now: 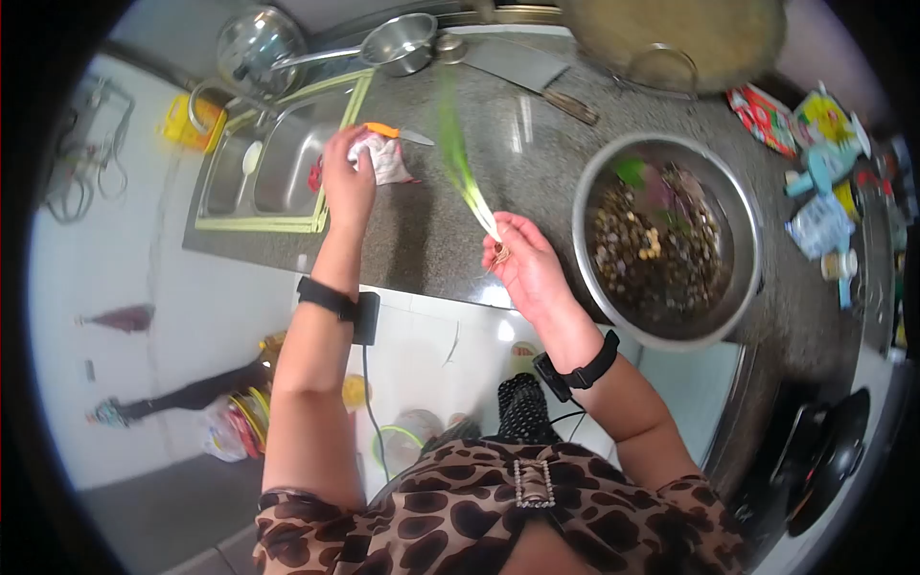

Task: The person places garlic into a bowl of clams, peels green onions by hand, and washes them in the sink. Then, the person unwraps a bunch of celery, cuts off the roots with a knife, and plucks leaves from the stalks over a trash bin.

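Observation:
A scallion (465, 177) with a white stem and long green leaves is held by its root end in my right hand (525, 264), leaves pointing away from me over the counter. My left hand (347, 187) is above the counter beside the sink, thumb and fingers apart. Its fingertips are at the end of the orange handle of a small knife (414, 137); whether they touch it is unclear. Under the knife and next to my left thumb lies a crumpled white and red bag or cloth (387, 163).
Right of my right hand stands a large metal basin (582, 259) with small dark shellfish and some greens. A cleaver (517, 65) lies at the back near a saucepan (399, 46). The double sink (292, 158) is at left; packets (764, 120) lie at right.

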Tool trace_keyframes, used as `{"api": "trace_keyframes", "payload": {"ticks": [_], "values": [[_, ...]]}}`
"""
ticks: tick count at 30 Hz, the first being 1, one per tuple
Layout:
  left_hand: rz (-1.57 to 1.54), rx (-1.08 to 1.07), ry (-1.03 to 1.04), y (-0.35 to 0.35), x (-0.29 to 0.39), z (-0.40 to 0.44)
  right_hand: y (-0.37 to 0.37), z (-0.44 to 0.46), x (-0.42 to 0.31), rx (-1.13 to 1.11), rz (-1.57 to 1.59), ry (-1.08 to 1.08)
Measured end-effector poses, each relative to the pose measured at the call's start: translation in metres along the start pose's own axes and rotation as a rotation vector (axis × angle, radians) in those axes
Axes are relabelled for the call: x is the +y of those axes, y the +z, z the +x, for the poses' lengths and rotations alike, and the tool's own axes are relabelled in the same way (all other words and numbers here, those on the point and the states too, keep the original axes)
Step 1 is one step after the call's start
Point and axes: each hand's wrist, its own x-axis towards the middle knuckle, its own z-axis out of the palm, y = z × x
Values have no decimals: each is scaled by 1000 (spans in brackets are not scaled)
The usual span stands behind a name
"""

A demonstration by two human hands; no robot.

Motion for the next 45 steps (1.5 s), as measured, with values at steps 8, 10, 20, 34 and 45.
{"api": "trace_keyframes", "payload": {"ticks": [8, 10, 20, 34, 45], "values": [[581, -356, -254, 69, -106, -53, 18, 42, 15, -87, -16, 71], [432, -209, -84, 79, -145, -49, 26, 46, 27, -44, -95, 76], [-1535, -49, -776, -74, -51, -171, 94, 66, 123, -303, -467, 35], [-1564, 1165, -1386, -140, -139, -537, -52, 14, 479, -383, -1200, 638], [-1694, 1251, -1613, -52, -188, -692, -309, 81, 696, -668, -2122, 621]]}}
